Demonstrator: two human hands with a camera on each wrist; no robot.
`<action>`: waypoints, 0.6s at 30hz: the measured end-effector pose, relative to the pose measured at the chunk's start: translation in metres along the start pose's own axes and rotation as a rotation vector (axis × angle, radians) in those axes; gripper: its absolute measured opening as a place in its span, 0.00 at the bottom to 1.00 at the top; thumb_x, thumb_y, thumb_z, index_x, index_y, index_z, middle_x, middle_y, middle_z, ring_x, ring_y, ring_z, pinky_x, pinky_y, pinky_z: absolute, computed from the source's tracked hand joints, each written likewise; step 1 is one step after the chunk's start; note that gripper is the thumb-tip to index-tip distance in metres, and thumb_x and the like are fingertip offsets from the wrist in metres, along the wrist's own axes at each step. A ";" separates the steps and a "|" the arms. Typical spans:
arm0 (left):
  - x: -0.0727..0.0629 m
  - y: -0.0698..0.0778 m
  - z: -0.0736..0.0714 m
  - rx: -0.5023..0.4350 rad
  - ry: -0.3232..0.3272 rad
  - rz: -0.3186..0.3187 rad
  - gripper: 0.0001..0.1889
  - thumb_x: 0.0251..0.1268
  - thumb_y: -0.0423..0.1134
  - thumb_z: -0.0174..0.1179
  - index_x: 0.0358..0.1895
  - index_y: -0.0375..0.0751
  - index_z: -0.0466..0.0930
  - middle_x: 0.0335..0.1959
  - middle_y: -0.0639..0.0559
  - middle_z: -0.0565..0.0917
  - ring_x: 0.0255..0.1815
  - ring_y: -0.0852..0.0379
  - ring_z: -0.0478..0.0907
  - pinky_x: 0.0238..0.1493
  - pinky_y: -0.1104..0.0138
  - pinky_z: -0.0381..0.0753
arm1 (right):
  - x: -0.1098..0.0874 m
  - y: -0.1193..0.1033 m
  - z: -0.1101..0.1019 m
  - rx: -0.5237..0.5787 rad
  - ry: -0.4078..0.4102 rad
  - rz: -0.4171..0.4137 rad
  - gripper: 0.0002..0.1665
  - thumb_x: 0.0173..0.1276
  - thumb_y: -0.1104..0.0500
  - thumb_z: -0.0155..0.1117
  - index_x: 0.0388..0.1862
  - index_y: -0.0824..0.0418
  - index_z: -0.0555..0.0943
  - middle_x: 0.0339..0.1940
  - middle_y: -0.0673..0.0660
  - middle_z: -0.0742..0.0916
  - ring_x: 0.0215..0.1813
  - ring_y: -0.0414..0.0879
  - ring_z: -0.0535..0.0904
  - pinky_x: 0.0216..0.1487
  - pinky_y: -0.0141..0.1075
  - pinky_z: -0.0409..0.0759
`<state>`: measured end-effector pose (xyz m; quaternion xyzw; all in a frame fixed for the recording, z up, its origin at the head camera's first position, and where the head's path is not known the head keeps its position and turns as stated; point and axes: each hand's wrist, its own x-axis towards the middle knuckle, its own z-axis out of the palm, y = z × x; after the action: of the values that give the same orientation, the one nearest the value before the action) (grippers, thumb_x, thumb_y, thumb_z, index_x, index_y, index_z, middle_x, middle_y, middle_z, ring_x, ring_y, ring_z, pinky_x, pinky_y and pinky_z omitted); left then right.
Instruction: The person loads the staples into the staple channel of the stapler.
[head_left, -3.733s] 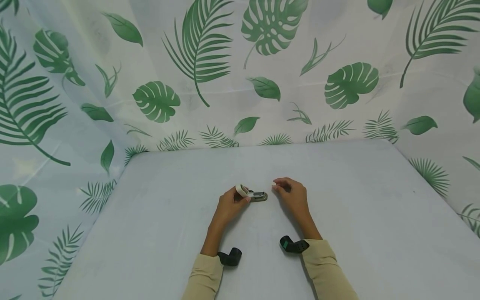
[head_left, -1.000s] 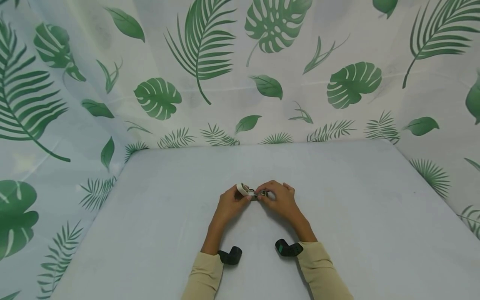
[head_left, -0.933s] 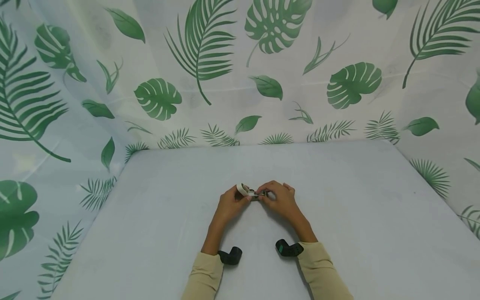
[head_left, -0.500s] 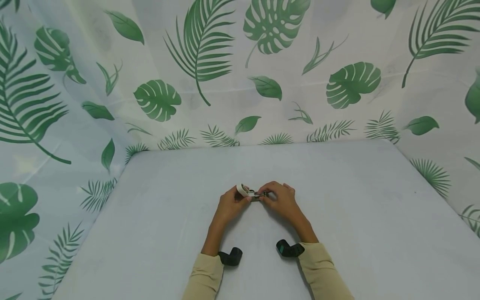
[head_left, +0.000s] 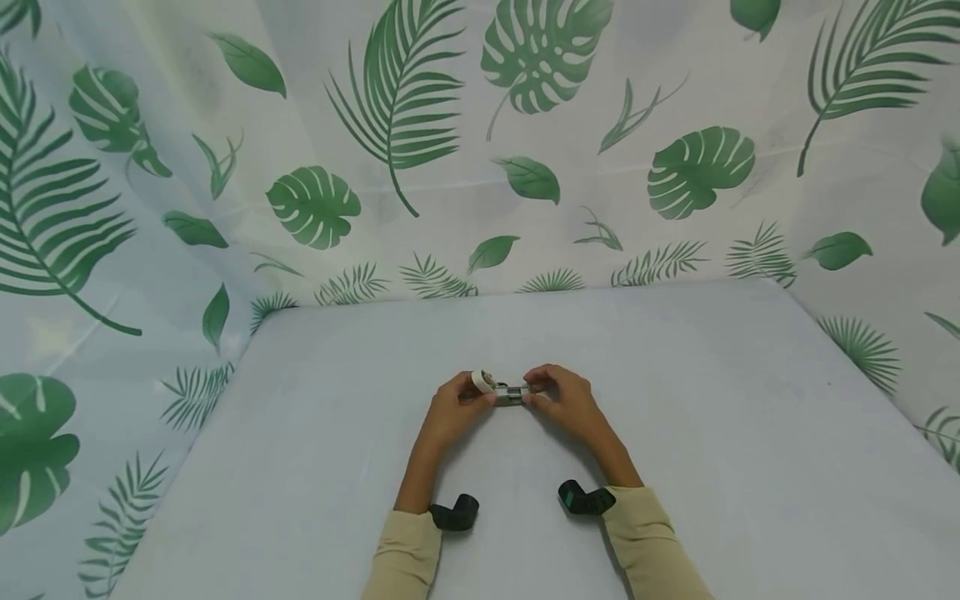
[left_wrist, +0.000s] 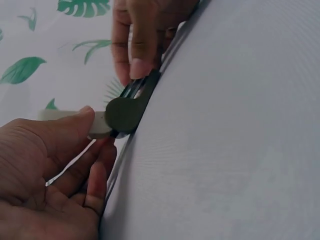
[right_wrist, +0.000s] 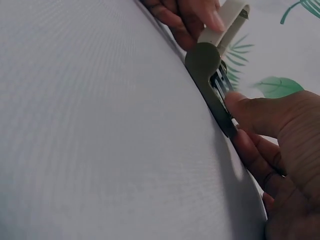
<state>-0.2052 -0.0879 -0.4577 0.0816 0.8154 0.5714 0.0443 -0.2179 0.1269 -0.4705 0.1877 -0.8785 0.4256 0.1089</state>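
A small stapler [head_left: 512,394], its cream top cover [right_wrist: 226,25] swung up from the olive-green base [left_wrist: 125,114], lies low over the table with its metal rail [right_wrist: 222,82] bared. My left hand [head_left: 448,412] grips it at the hinge end, thumb on the cream cover and fingers behind. At the opposite end my right hand [head_left: 567,402] pinches the metal rail, with the thumb [right_wrist: 245,107] on the near side and the fingers beyond. Part of the rail is hidden under those fingertips.
A white cloth covers the table [head_left: 315,467]. Behind it and at both sides hangs a white curtain [head_left: 450,183] printed with green leaves. Black wrist cameras [head_left: 455,512] sit at both cuffs of the beige sleeves [head_left: 405,550].
The right hand, earlier apart with a small pale piece in its fingertips, came over the rail. In the last half second it slid slightly right, uncovering more rail; the left kept its grip.
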 end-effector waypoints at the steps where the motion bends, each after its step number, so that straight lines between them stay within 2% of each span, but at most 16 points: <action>1: 0.000 -0.001 -0.001 -0.044 -0.001 -0.011 0.18 0.65 0.39 0.65 0.56 0.39 0.78 0.55 0.42 0.83 0.57 0.48 0.80 0.57 0.59 0.80 | 0.000 0.000 0.000 0.000 -0.004 0.006 0.15 0.57 0.65 0.74 0.44 0.64 0.83 0.41 0.58 0.88 0.42 0.51 0.86 0.51 0.50 0.80; 6: 0.001 -0.004 -0.004 -0.252 0.002 -0.056 0.18 0.64 0.35 0.65 0.57 0.36 0.78 0.56 0.41 0.82 0.57 0.50 0.78 0.56 0.65 0.79 | 0.000 0.002 0.000 0.010 -0.011 0.029 0.13 0.56 0.64 0.75 0.41 0.62 0.84 0.38 0.57 0.88 0.41 0.52 0.86 0.52 0.52 0.79; 9: 0.001 -0.003 -0.003 -0.294 0.010 -0.053 0.18 0.64 0.33 0.64 0.56 0.35 0.78 0.56 0.40 0.82 0.57 0.52 0.78 0.55 0.67 0.78 | 0.000 0.002 0.000 0.012 -0.014 0.047 0.13 0.55 0.63 0.76 0.40 0.61 0.84 0.38 0.57 0.88 0.41 0.51 0.86 0.52 0.52 0.79; 14: 0.001 0.000 0.001 -0.265 0.028 -0.022 0.18 0.64 0.35 0.65 0.56 0.35 0.79 0.54 0.40 0.83 0.55 0.51 0.80 0.54 0.65 0.80 | 0.000 0.002 0.000 -0.001 -0.006 0.052 0.13 0.55 0.64 0.75 0.39 0.62 0.84 0.37 0.58 0.88 0.40 0.52 0.86 0.51 0.52 0.79; 18: 0.003 0.004 0.004 -0.117 0.056 0.025 0.18 0.65 0.38 0.65 0.56 0.38 0.80 0.53 0.43 0.84 0.54 0.50 0.82 0.55 0.61 0.80 | 0.001 0.001 0.001 -0.018 -0.003 0.052 0.13 0.55 0.63 0.75 0.39 0.62 0.84 0.37 0.57 0.88 0.41 0.52 0.86 0.52 0.52 0.78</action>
<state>-0.2068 -0.0820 -0.4550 0.0730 0.7805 0.6206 0.0188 -0.2192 0.1267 -0.4712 0.1645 -0.8870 0.4200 0.0984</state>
